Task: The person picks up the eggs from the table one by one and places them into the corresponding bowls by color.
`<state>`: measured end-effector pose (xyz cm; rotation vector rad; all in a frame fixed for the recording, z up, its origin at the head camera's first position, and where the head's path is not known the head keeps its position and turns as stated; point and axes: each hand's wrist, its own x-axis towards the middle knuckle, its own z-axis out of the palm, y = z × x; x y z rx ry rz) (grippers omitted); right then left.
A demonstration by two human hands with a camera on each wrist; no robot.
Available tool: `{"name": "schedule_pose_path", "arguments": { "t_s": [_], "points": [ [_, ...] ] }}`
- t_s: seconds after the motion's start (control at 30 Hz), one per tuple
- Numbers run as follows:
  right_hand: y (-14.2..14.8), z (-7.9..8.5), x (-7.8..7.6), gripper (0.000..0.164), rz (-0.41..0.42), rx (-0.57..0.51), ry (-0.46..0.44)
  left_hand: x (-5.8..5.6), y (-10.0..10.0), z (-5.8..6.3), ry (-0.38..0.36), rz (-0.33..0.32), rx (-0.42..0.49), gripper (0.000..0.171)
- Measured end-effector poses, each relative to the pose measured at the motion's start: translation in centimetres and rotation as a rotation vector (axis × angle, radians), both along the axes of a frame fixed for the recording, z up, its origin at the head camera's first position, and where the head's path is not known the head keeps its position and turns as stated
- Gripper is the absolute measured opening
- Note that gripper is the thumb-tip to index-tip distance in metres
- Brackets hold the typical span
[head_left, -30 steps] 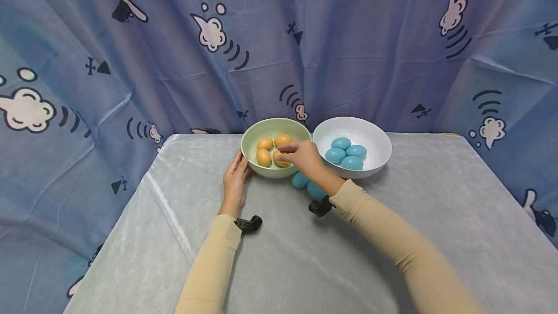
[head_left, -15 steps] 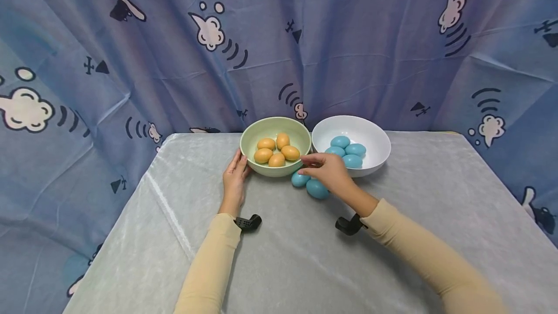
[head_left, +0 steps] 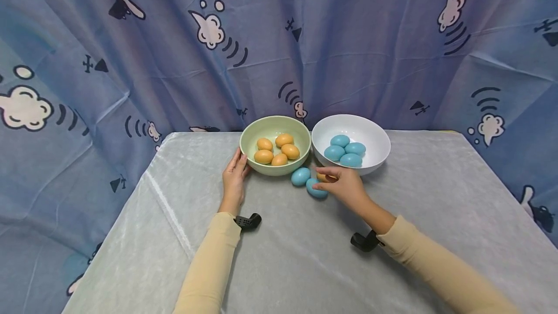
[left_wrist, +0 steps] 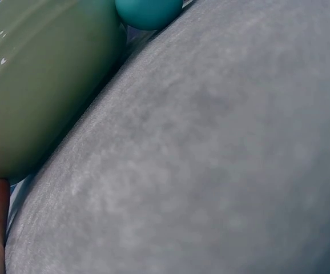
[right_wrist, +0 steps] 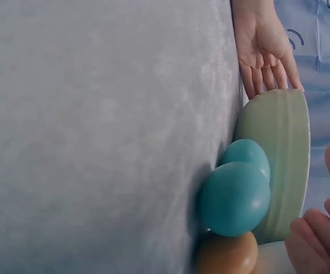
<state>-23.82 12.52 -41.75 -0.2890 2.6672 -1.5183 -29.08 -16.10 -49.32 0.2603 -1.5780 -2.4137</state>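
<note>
My left hand (head_left: 233, 182) rests against the left side of a light green bowl (head_left: 275, 170), its fingers extended along the wall. Several yellow-orange eggs (head_left: 263, 156) lie inside that bowl. Over two blue eggs (head_left: 301, 177) and a yellow-orange egg (right_wrist: 228, 255) on the table hovers my right hand (head_left: 347, 188). Its thumb and fingers are apart with nothing between them in the right wrist view, and it partly covers the yellow-orange egg in the head view. The white bowl (head_left: 378, 151), holding several blue eggs (head_left: 340, 141), stands just behind it.
A grey cloth covers the table (head_left: 279, 256). Behind its far edge hangs a blue patterned curtain (head_left: 370, 62). The two bowls stand side by side near that edge, with the loose eggs in front of them.
My right hand has left the green bowl, moving right and toward me to the loose eggs. One more yellow-orange egg now shows in that bowl. My left hand has stayed in place.
</note>
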Motion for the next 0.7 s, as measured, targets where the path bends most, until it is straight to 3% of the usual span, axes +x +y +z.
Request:
{"name": "schedule_pose_path", "arguments": {
  "t_s": [0.7],
  "points": [
    [0.2,-1.6,0.5,0.049,-0.005,0.022,0.026,0.0,-0.1,0.0,-0.016,0.001,-0.004,0.054]
  ]
}}
